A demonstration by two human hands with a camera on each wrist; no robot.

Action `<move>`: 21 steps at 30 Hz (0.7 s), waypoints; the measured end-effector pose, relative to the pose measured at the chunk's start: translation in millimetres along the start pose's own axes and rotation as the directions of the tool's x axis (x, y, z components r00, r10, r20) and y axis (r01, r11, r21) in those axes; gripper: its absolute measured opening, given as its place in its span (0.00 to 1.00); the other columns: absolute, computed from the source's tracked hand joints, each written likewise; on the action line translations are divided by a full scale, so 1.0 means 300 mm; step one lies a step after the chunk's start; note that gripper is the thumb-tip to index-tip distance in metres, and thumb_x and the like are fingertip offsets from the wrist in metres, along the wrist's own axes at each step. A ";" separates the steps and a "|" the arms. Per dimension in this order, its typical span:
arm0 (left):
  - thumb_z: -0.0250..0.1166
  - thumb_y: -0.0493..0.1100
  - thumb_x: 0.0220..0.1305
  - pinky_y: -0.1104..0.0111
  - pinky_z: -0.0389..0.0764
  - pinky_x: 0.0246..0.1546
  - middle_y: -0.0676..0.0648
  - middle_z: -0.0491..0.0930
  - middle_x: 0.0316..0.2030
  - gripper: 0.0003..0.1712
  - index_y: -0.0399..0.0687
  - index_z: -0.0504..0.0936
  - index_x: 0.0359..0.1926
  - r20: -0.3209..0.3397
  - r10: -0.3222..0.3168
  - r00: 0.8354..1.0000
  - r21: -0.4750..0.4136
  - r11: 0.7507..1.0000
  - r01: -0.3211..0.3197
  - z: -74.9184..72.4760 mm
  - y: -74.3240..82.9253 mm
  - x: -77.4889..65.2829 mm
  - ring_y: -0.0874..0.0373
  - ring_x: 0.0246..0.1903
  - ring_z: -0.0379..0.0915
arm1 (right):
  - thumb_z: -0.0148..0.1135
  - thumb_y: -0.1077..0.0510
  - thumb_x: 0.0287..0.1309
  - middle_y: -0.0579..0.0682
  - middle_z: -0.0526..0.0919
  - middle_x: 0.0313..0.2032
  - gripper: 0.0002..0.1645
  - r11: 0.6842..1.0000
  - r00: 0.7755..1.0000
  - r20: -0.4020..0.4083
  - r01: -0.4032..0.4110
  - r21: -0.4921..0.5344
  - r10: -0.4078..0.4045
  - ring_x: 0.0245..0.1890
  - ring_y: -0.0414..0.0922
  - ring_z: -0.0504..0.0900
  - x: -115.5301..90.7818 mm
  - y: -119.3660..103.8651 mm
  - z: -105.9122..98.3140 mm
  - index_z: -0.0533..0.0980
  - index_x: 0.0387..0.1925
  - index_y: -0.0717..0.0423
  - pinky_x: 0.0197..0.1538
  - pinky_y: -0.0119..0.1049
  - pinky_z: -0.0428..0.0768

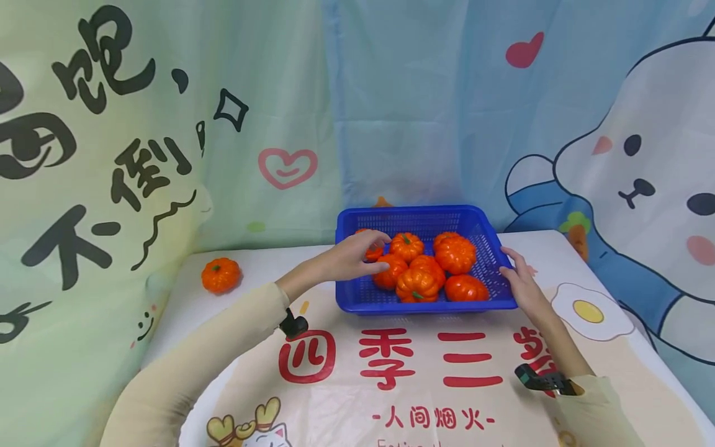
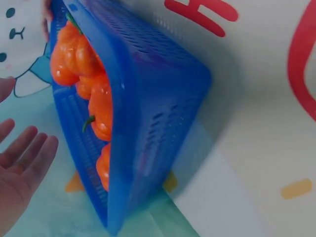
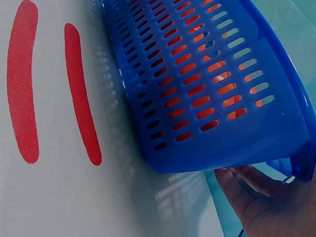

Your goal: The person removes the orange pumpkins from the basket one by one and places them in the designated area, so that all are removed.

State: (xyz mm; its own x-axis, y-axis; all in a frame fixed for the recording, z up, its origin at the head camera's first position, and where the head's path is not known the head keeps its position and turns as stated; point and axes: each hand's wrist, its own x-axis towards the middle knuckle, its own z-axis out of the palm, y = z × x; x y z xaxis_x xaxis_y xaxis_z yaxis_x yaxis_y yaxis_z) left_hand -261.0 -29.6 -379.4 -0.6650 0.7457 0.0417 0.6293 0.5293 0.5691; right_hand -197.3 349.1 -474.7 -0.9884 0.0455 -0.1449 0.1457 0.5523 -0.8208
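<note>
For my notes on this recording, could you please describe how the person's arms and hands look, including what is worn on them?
The left sleeve and right sleeve are long, cream-beige and plain. The left wrist device and right wrist device are small and mostly black. The left hand and right hand wear no gloves.

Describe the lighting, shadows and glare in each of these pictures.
Head view: bright, fairly even light, with small glossy highlights on the orange pumpkins in the blue basket; left wrist view: dimmer and slightly soft, the basket's shadow spreading over the tablecloth; right wrist view: also dim, the basket's shadow flecked with light spots.
</note>
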 end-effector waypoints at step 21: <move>0.61 0.50 0.67 0.63 0.72 0.63 0.45 0.73 0.60 0.29 0.45 0.67 0.65 0.043 0.032 0.999 0.033 0.999 -0.033 0.032 0.050 0.227 0.53 0.60 0.70 | 0.28 0.43 0.74 0.71 0.38 0.74 0.37 0.999 1.000 0.024 0.002 0.034 -0.002 0.68 0.75 0.52 0.004 0.004 -0.003 0.32 0.77 0.45 0.62 0.74 0.58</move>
State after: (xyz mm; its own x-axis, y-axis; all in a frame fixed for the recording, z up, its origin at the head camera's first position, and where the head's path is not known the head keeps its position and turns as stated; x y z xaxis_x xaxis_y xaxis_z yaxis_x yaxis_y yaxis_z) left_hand -293.0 33.1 -375.8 -0.6266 0.7790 0.0247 0.6642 0.5172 0.5398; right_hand -198.2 350.5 -475.3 -0.9874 0.0238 -0.1565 0.1456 0.5238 -0.8393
